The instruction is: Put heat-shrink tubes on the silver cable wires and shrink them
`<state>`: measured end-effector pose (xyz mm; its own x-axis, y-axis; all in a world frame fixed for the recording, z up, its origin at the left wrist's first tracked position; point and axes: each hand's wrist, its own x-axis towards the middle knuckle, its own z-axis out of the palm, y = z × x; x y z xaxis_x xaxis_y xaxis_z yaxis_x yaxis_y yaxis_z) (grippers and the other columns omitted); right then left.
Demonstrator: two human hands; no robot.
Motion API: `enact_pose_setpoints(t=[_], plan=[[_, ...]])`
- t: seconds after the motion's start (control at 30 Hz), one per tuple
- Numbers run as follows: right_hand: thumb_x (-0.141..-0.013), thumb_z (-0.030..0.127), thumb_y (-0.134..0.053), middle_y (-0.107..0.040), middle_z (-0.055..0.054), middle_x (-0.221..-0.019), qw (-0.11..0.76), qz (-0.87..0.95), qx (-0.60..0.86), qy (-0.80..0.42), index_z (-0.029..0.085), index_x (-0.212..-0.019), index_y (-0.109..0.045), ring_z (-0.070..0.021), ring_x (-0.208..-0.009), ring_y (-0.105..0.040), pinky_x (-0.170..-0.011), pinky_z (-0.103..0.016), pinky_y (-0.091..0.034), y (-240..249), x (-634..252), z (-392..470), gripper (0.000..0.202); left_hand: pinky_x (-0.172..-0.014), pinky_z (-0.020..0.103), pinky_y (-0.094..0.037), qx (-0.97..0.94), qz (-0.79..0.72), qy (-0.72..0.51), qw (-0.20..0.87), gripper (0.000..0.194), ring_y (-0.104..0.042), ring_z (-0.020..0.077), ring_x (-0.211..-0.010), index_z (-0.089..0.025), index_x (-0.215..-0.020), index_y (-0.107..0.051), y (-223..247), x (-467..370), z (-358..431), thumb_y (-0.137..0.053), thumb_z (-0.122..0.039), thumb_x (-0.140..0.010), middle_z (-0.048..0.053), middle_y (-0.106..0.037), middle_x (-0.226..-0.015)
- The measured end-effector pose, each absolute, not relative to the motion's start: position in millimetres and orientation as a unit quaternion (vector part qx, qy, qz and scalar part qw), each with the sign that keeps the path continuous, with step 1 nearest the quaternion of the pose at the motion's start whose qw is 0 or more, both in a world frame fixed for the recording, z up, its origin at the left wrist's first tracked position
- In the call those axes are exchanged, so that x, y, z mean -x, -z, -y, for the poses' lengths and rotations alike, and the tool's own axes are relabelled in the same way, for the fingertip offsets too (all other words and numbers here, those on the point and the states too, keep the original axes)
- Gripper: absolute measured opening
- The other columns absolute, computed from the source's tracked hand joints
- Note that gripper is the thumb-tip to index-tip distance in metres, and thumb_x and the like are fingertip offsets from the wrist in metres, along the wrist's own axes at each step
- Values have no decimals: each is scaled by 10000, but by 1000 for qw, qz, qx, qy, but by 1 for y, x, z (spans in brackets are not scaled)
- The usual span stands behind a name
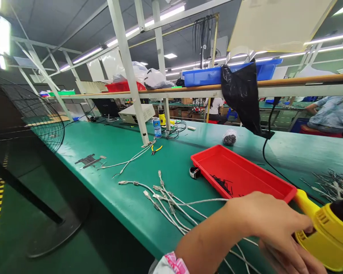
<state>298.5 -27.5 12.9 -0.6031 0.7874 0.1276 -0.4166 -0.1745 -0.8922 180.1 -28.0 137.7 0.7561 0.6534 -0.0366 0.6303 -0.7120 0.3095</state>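
Left hand: your left hand [270, 219] is right at the near side of the red tray [242, 167], fingers bent against the yellow tool [328, 241]; whether they grip it, I can't tell.
Right hand: out of view, so no reading its state.
White cables [194, 203]: here they are, fanned along the tray's near side, plugs leftward, strands passing beneath your arm.
Black pieces [223, 185]: scattered inside the tray, toward its near wall.
Band [194, 172]: right beside the tray's left end.
Pliers [157, 149]: yellow-handled, well left of the tray.
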Motion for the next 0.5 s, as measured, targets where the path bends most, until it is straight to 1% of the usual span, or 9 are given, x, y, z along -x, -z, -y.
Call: enact_pose_setpoints(t=[0.07, 0.13, 0.2, 0.27, 0.3, 0.33, 0.4, 0.43, 0.5], plan=[[-647, 473, -742, -461, -19, -411, 393, 467, 167, -774, 249, -552, -592, -165, -410, -495, -421, -322, -462, -4, -312, 36, 286, -479, 272, -309, -912, -387, -40, 127, 490, -590, 214, -643, -178, -1022, -560, -137, -174, 26, -663, -527, -694, 33, -642, -791], [-688, 459, -717, -447, -11, -400, 382, 431, 157, -802, 239, -542, -587, -149, -392, -482, -426, -307, -470, 4, -314, 41, 295, -506, 269, -319, -904, -401, -50, 137, 465, -601, 211, -670, -180, -1034, -562, -139, -165, 27, -689, -474, -697, 27, -652, -796], [-735, 477, -675, -499, -10, -443, 375, 385, 163, -827, 231, -617, -636, -129, -398, -490, -450, -282, -487, 8, -310, 42, 276, -530, 267, -323, -900, -402, -51, 160, 372, -609, 209, -724, -188, -1009, -576, -144, -156, 29, -666, -420, -734, 18, -662, -809], [-774, 527, -616, -598, -27, -542, 370, 338, 177, -847, 236, -744, -699, -124, -444, -540, -487, -264, -510, 6, -306, 40, 304, -547, 271, -310, -890, -426, -64, 150, 191, -608, 207, -785, -204, -912, -604, -150, -148, 31, -603, -352, -792, 9, -672, -830], [-780, 564, -584, -648, -45, -619, 365, 329, 188, -850, 240, -816, -719, -138, -500, -584, -516, -268, -526, 4, -305, 37, 353, -549, 274, -302, -880, -447, -84, 137, 133, -605, 203, -798, -205, -847, -607, -153, -144, 33, -573, -329, -814, 5, -673, -827], [-776, 612, -550, -686, -67, -710, 362, 337, 200, -846, 242, -881, -729, -167, -586, -629, -552, -284, -544, 2, -305, 35, 424, -551, 274, -298, -866, -469, -117, 126, 131, -602, 195, -790, -204, -796, -599, -157, -141, 35, -547, -318, -835, -1, -670, -800], [-758, 701, -472, -713, -105, -866, 385, 403, 227, -799, 235, -940, -735, -243, -803, -669, -653, -339, -567, -1, -306, 28, 566, -553, 263, -302, -829, -500, -218, 123, 152, -587, 169, -709, -209, -781, -569, -165, -134, 43, -498, -314, -866, -21, -638, -690], [-756, 714, -450, -709, -112, -951, 398, 462, 249, -753, 232, -963, -733, -273, -927, -652, -734, -363, -561, -1, -306, 24, 596, -550, 255, -307, -805, -509, -275, 129, 129, -568, 155, -650, -213, -792, -549, -169, -131, 48, -491, -304, -862, -36, -604, -628], [-766, 669, -463, -668, -112, -1112, 411, 597, 318, -612, 222, -1006, -719, -296, -1122, -568, -907, -382, -496, 5, -301, 14, 568, -540, 240, -312, -757, -512, -373, 158, 67, -515, 128, -553, -217, -783, -502, -176, -124, 58, -461, -234, -833, -58, -537, -555]])
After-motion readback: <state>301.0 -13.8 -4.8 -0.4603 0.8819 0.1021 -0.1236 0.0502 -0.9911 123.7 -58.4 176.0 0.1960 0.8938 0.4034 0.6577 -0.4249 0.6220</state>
